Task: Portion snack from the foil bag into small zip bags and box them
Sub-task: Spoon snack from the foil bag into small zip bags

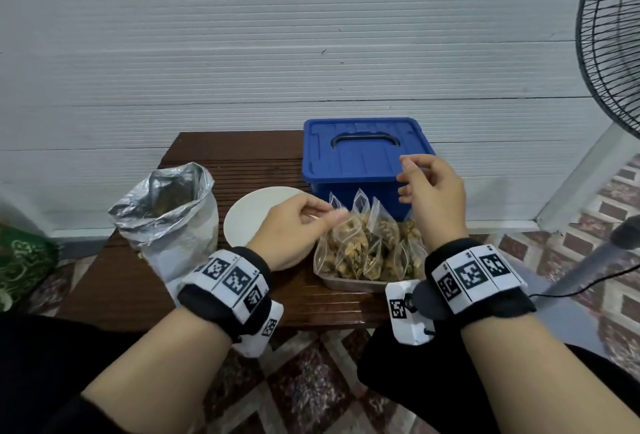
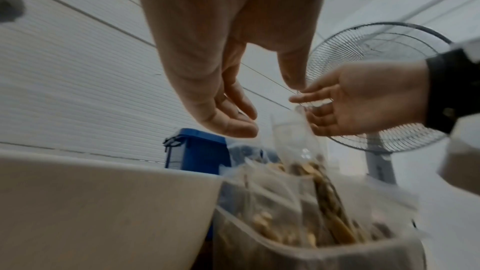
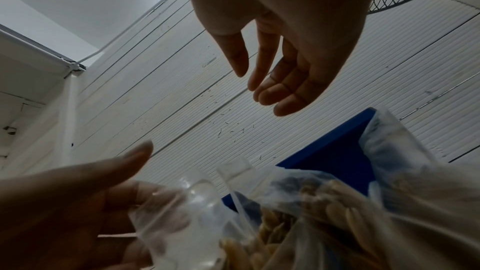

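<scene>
Your left hand [image 1: 294, 229] hovers with loose fingers over the filled zip bags [image 1: 367, 246], holding nothing; your right hand [image 1: 431, 187], slack too, nears the lidded box [image 1: 360, 153], likely to open it.

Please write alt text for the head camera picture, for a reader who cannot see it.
Two bare hands, left hand and right hand, hover open over filled zip bags standing in a metal tray on a wooden table. Behind: closed blue box, white plate, open foil bag.
</scene>
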